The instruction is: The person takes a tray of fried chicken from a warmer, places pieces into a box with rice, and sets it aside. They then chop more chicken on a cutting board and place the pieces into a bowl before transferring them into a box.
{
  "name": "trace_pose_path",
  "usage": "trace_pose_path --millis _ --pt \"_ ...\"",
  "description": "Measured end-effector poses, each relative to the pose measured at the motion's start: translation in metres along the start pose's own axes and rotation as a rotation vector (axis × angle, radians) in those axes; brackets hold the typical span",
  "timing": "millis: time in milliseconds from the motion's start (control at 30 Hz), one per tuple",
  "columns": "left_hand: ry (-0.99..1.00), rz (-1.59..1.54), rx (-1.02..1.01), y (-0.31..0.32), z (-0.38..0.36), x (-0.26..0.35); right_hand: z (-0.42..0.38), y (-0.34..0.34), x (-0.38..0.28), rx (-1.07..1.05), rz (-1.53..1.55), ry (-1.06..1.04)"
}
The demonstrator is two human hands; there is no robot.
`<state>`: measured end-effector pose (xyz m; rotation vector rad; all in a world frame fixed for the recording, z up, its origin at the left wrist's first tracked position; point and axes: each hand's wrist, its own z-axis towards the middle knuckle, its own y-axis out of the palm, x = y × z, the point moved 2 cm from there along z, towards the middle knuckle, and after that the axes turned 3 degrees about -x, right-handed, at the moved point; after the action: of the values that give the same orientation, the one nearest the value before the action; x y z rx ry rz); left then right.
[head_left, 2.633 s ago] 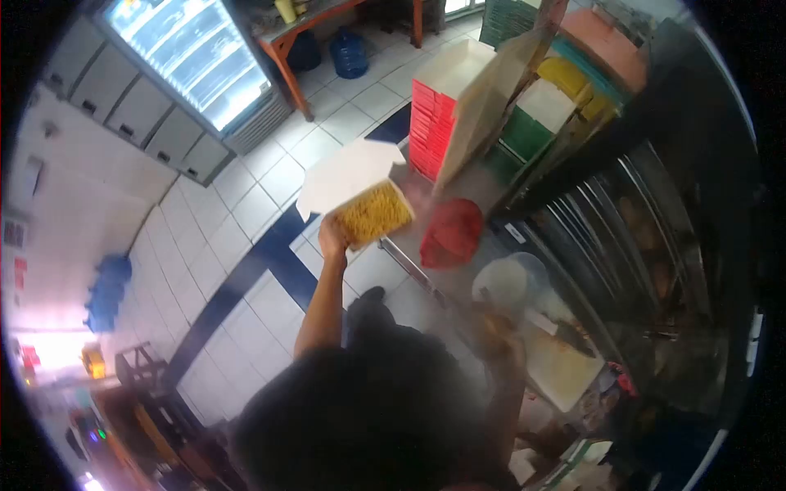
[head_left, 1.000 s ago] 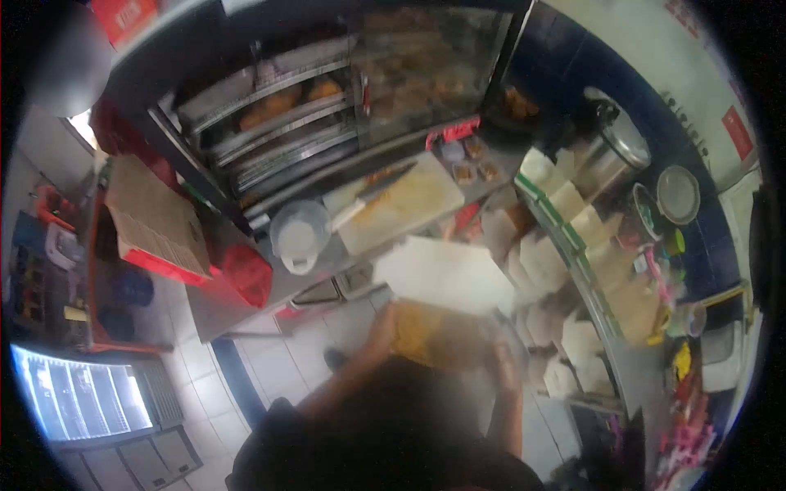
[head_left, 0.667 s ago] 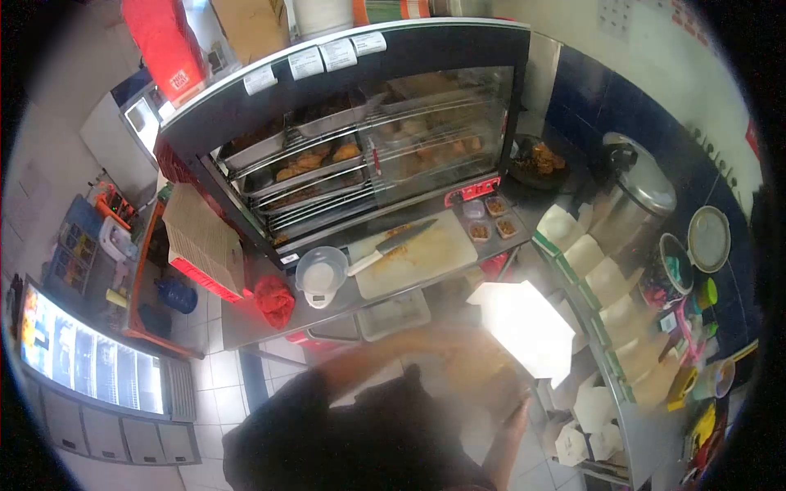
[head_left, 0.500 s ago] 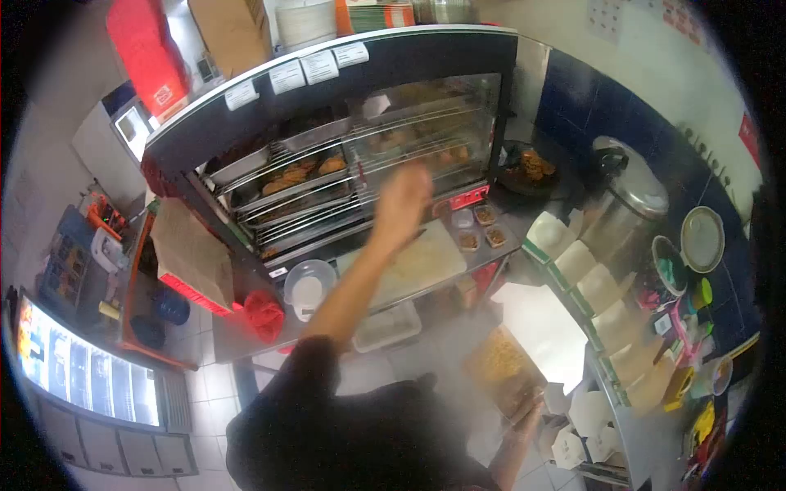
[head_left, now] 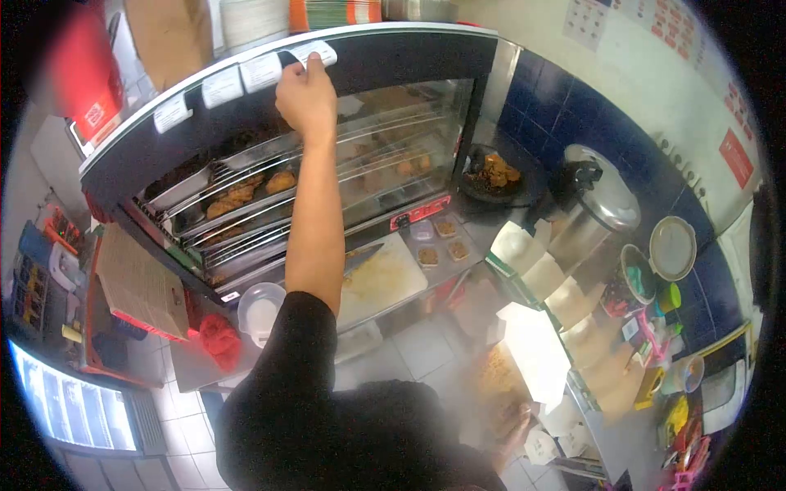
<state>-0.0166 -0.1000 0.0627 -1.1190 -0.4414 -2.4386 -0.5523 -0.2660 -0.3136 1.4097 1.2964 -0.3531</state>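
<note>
My left hand (head_left: 308,102) is raised to the top edge of the glass food warmer (head_left: 385,61). Its thumb and fingers pinch a printed paper slip (head_left: 322,53), the rightmost of several fixed along that edge. Down at the lower right, my right hand (head_left: 516,425) holds an open takeaway box (head_left: 536,348) from its near side. Yellowish food, perhaps rice or noodles, lies in the box; haze blurs its details. Behind the warmer's glass, trays carry browned fried pieces (head_left: 237,196).
A cutting board (head_left: 385,282) with a knife lies before the warmer, beside small sauce tubs (head_left: 427,256). Several open boxes (head_left: 540,274) line the right counter near a large steel pot (head_left: 602,204). A clear round tub (head_left: 262,309) stands at the left.
My left hand has risen from in front of the warmer's glass to the paper slip and closed on it. The view has shifted; my right hand still holds the box.
</note>
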Motion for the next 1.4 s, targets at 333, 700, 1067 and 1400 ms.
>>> trace_pose_path --millis 333,700,1067,1400 --pt "-0.269 -0.766 -0.972 0.035 -0.177 0.031 -0.004 -0.054 -0.04 0.103 0.175 -0.29" --pt "-0.418 -0.75 -1.418 -0.022 -0.353 0.129 -0.072 -0.213 -0.208 0.334 0.191 -0.595" --pt "-0.461 -0.701 -1.858 -0.131 -0.576 0.258 -0.184 -0.29 -0.212 0.606 0.091 -0.568" --pt "-0.492 -0.944 -2.459 -0.169 -0.788 0.348 -0.203 -0.378 -0.159 0.725 0.557 -0.597"
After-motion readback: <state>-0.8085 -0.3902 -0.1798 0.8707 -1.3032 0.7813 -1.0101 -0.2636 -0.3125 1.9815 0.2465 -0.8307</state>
